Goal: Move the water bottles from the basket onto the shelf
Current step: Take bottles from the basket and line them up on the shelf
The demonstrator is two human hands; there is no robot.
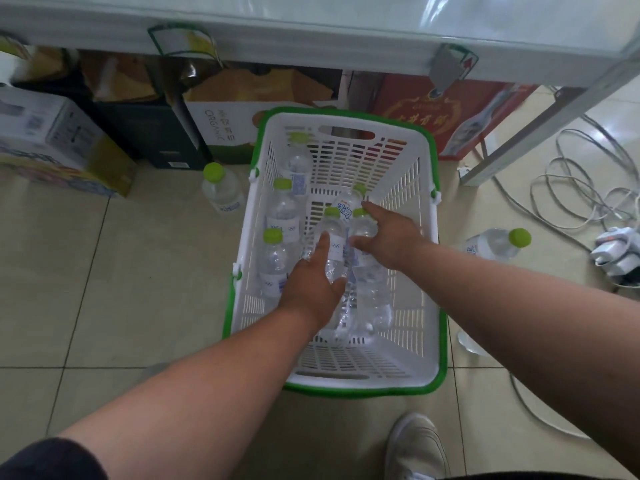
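A white plastic basket (408,258) with a green rim stands on the tiled floor and holds several clear water bottles with green caps. My left hand (311,278) wraps around one middle bottle (334,237). My right hand (388,237) closes on the bottle beside it (363,226). Three more bottles (282,213) stand along the basket's left wall, and another lies behind the hands. The pale shelf (346,32) runs across the top of the view, above the basket.
One bottle (221,190) stands on the floor left of the basket and another (497,242) lies to its right. Cardboard boxes (59,140) sit under the shelf. White cables (581,188) and a plug lie at right. My shoe (415,448) is near the bottom.
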